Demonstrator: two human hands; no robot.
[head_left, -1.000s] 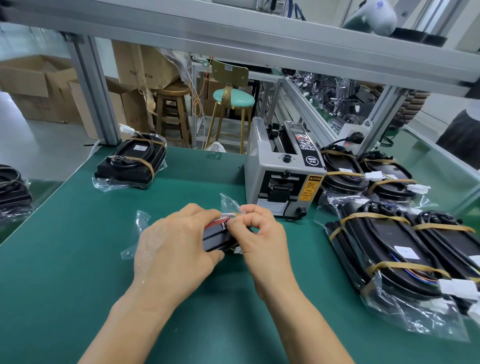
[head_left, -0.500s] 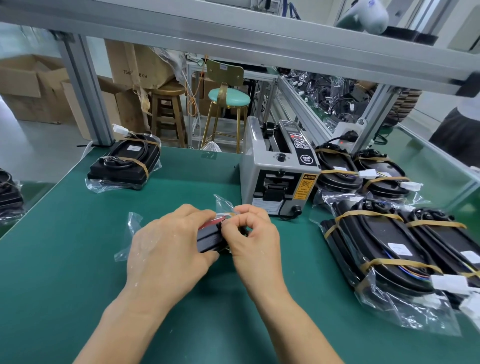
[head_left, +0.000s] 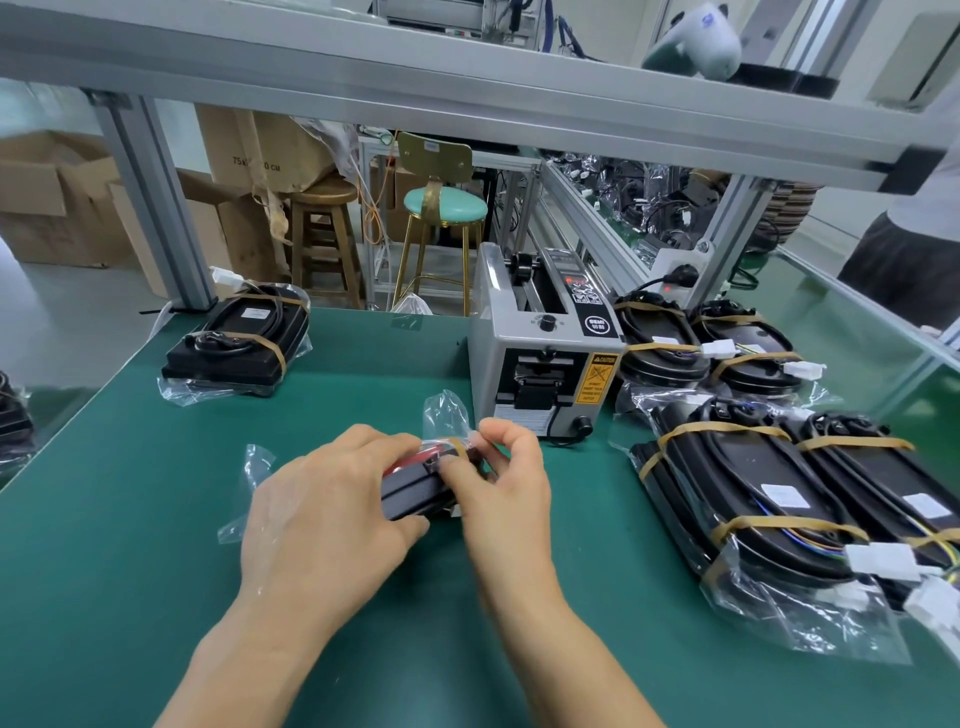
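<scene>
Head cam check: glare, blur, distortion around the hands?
Head view: even, diffuse light, only faint shadows under left hand and right hand; glare streaks on the clear bag; hands sharp, far top-right corner soft; wide-angle lens makes the left frame post lean.

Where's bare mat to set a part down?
Widest: green mat left of the left hand gripping the bagged black block, in front of the black cabled unit in its clear bag. Also bare between that unit and the grey tape dispenser. Crowded right: banded black oval units in bags run from dispenser to edge.
</scene>
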